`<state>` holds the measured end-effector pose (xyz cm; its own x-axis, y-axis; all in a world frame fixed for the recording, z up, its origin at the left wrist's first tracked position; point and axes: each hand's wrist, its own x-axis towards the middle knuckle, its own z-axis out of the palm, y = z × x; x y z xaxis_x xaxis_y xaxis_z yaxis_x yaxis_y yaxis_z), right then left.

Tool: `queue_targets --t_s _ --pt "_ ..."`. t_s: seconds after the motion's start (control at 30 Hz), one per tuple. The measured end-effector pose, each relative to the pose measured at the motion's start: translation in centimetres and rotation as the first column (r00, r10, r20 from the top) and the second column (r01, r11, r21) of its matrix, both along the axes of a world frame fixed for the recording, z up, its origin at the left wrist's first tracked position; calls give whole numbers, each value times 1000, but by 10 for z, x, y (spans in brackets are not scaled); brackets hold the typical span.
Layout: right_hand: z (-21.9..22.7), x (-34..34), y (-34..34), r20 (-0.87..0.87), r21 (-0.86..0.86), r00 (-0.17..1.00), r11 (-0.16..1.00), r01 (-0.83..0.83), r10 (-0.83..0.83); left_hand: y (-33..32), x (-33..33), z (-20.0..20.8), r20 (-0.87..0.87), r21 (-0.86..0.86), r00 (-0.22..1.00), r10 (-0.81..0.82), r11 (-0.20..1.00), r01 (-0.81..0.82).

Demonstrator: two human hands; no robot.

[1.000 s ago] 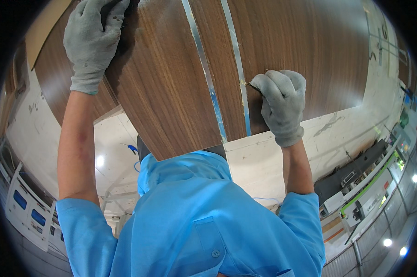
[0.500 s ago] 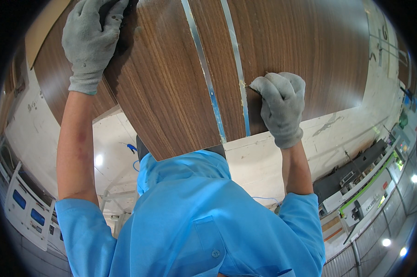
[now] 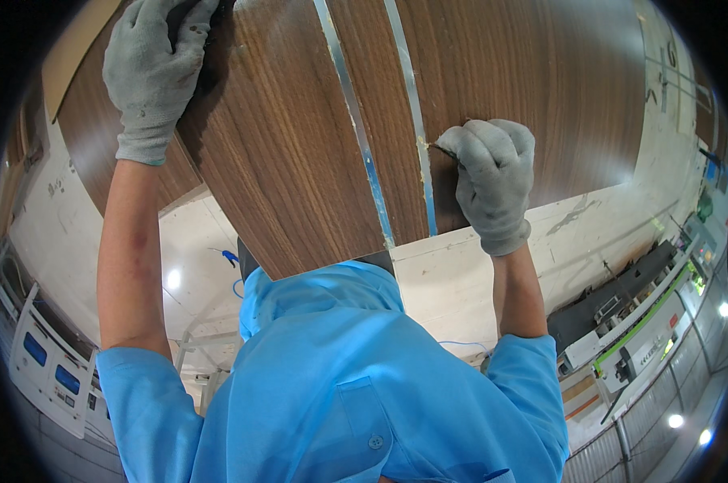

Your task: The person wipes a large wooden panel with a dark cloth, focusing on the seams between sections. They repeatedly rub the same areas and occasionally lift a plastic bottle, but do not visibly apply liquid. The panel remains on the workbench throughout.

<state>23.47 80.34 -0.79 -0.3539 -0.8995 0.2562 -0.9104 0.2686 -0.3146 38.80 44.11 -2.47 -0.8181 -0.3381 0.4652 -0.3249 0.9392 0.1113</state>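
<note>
A dark brown wood-grain board (image 3: 299, 145) lies before me, crossed by two pale strips, the left strip (image 3: 356, 113) and the right strip (image 3: 415, 97); both turn bluish near my body. Yellowish residue clings to their edges. My right hand (image 3: 495, 181), in a grey knit glove, is closed around a thin dark blade-like piece (image 3: 444, 151). Its tip points left at the right strip's edge. My left hand (image 3: 155, 72), also gloved, is curled at the board's upper left. Something dark shows between its thumb and fingers; the upper frame edge cuts the fingertips off.
Another brown panel (image 3: 98, 161) lies at the left, with a tan sheet (image 3: 74, 56) beyond it. The pale floor (image 3: 452, 282) holds a blue air gun (image 3: 229, 257) with a hose. A white machine (image 3: 54, 362) stands lower left, and a green-edged machine (image 3: 642, 330) at right.
My right hand has shifted slightly up along the right strip with the blade-like piece. My left hand has moved a little to the left. The board looks nearly unmoved.
</note>
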Motion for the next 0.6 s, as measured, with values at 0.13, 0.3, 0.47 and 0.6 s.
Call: queue_targets --t_s 0.13,0.3,0.47,0.6 --pt "-3 -3 -2 -52 102 998 994 27 -22 -1 0 -1 3 -12 1000 -13 1000 13" --pt "0 4 3 -10 21 1000 1000 -15 15 1 -1 0 4 -38 1000 -4 999 4" --pt "-1 2 5 16 -20 1000 1000 -12 12 2 -1 0 -15 9 1000 -4 1000 4" --pt "-3 0 5 -40 29 999 999 -19 20 0 -1 0 -2 -18 1000 -16 1000 16"
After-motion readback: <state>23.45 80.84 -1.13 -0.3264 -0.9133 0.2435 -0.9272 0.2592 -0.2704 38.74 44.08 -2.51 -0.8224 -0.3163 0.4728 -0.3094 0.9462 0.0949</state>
